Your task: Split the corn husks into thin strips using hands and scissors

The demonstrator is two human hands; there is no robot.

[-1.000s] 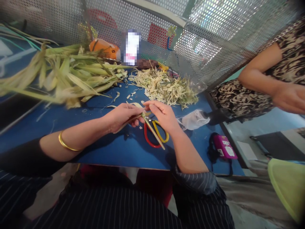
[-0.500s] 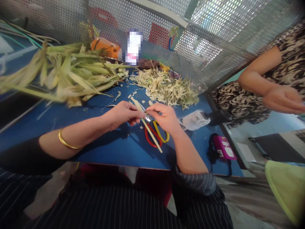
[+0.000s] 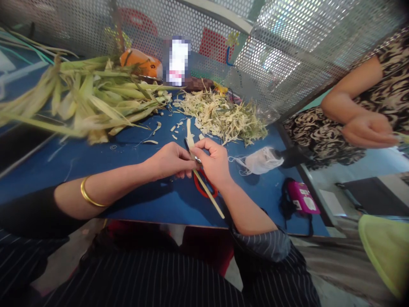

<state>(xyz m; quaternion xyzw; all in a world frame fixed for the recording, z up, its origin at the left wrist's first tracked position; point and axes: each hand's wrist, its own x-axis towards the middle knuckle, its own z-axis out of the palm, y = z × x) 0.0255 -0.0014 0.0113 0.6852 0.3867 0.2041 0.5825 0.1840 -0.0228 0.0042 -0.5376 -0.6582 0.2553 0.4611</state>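
Note:
A narrow, pale strip of corn husk (image 3: 209, 196) slants between my hands, its flatter upper end beyond the fingers and its lower end near the table's front edge. My left hand (image 3: 171, 162), with a gold bangle on the forearm, is closed, thumb and fingers pinching the strip from the left. From the right, my right hand (image 3: 213, 160) closes on the strip a little higher up. Scissors (image 3: 206, 189) lie right under the hands; a red handle loop and some metal show, while the yellow loop is hidden.
Long corn husks (image 3: 92, 98) heap at the left, shredded pieces (image 3: 226, 119) at the back. On the blue table (image 3: 128, 196) are a white mesh bag (image 3: 260, 161) and a magenta box (image 3: 302, 198). A phone-like screen (image 3: 179, 59) stands behind; another person's hand (image 3: 369, 130) is at right.
The strip has turned more upright, and its lower end now reaches closer to the table edge. My right hand has shifted slightly left, covering the scissors' yellow loop.

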